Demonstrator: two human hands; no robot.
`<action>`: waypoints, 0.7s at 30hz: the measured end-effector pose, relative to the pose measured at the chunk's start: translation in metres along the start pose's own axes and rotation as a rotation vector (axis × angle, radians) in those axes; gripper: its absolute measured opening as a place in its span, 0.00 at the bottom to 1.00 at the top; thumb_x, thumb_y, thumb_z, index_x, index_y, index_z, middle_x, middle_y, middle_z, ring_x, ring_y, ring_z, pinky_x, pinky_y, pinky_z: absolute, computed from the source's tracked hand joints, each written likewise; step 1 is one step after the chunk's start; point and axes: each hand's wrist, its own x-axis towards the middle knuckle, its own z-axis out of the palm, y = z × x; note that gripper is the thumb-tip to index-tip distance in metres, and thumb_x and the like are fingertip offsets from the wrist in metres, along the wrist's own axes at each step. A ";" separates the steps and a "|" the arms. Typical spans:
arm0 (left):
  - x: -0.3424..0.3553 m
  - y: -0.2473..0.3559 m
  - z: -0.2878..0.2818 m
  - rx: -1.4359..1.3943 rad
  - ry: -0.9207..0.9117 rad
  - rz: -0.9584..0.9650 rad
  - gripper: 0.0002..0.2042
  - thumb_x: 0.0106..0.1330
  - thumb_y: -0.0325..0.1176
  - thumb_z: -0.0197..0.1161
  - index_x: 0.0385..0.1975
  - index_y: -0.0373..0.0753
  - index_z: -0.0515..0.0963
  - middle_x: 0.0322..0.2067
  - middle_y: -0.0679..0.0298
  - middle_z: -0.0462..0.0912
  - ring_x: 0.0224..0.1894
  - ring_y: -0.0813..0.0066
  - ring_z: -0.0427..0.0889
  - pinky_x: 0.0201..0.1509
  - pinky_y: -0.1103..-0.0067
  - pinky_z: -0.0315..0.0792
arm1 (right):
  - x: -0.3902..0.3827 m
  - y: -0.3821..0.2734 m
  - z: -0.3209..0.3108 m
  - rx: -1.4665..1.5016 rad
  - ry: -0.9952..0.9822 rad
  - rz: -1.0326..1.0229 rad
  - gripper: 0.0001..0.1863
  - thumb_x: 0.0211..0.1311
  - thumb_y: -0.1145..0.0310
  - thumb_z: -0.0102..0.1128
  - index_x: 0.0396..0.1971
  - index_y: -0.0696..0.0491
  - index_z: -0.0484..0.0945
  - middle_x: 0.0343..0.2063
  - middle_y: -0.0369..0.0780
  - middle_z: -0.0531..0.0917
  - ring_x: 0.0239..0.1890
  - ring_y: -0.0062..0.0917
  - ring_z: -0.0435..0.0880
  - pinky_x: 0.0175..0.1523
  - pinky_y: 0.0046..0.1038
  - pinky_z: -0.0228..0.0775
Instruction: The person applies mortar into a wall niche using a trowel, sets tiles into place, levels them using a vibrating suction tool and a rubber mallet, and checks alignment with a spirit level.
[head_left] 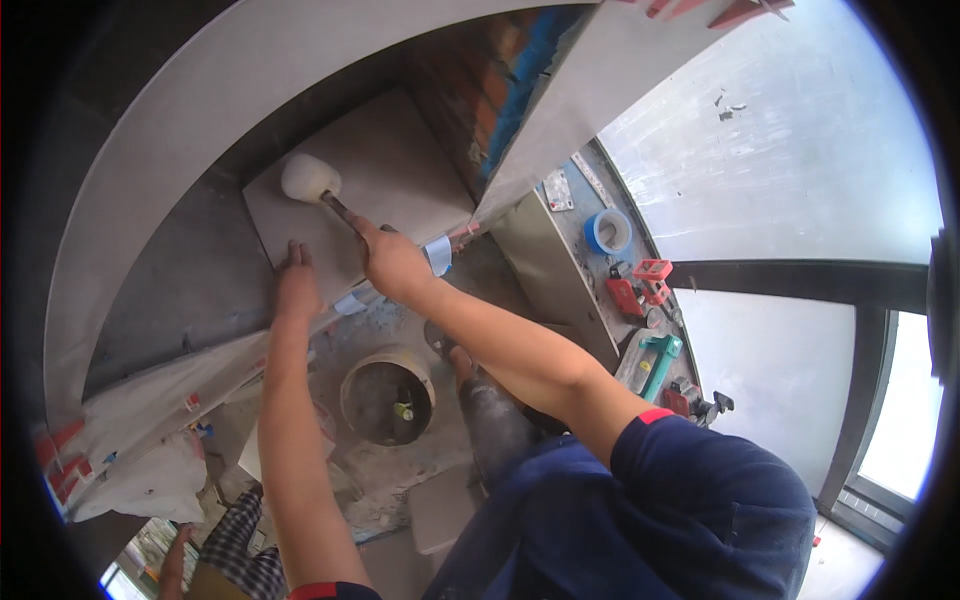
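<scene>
Mallet (311, 179): white-headed, above the left part of the slab (395, 160); I cannot tell if the head touches it.
Right hand (395, 262): fingers clamped around the mallet's handle.
Left hand (298, 287): fingers straight and close together, laid on the slab's near edge.
Slab: grey, lying inside the curved band (175, 130).
Bucket (405, 358): below the slab, between the forearms.
Sill (590, 275): at right, carrying a tape roll (608, 232), red tools (628, 292) and a green tool (658, 370).
Another person (238, 540): lower left, in checked clothing.
</scene>
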 end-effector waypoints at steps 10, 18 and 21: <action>0.007 -0.013 0.006 0.089 0.054 0.014 0.29 0.59 0.26 0.55 0.63 0.30 0.61 0.68 0.48 0.57 0.61 0.54 0.71 0.63 0.68 0.67 | -0.009 0.043 -0.044 0.008 0.137 -0.120 0.16 0.65 0.69 0.49 0.51 0.52 0.72 0.34 0.56 0.80 0.40 0.53 0.78 0.45 0.48 0.68; 0.052 0.008 -0.030 -0.051 -0.014 -0.038 0.40 0.59 0.48 0.63 0.67 0.33 0.56 0.69 0.52 0.54 0.69 0.61 0.60 0.66 0.65 0.62 | -0.023 0.080 -0.062 0.003 0.145 0.014 0.13 0.66 0.70 0.49 0.49 0.52 0.73 0.29 0.55 0.80 0.36 0.53 0.79 0.41 0.47 0.70; 0.055 0.027 -0.025 -0.136 0.068 -0.065 0.51 0.51 0.59 0.67 0.69 0.33 0.52 0.71 0.52 0.49 0.72 0.57 0.52 0.70 0.62 0.56 | -0.032 0.076 -0.050 -0.011 0.136 0.050 0.13 0.66 0.67 0.48 0.49 0.51 0.73 0.28 0.55 0.80 0.35 0.52 0.80 0.40 0.48 0.71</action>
